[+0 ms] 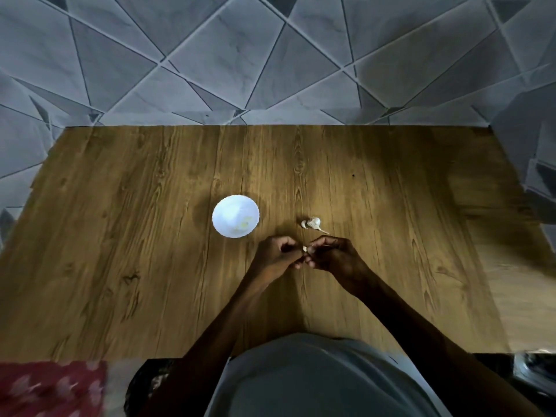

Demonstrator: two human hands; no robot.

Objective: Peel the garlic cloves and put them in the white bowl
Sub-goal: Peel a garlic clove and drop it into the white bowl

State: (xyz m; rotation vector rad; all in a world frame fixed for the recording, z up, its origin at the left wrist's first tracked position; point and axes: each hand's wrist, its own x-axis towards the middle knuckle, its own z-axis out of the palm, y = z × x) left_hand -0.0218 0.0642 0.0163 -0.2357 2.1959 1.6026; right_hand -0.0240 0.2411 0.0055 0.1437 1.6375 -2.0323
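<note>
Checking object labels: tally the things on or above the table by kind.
white bowl: 1
partial garlic bulb: 1
garlic clove, pinched by left hand and right hand: 1
Total: 3; peeled pieces in the bowl too blurred to count.

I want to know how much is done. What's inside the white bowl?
Inside the white bowl lie a few pale yellowish bits, probably peeled garlic cloves, toward its near right side. They are too small to count. Nothing covers the bowl.

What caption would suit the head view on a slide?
Left hand and right hand pinch a clove over the table; the bowl and the remaining garlic lie beyond.
</note>
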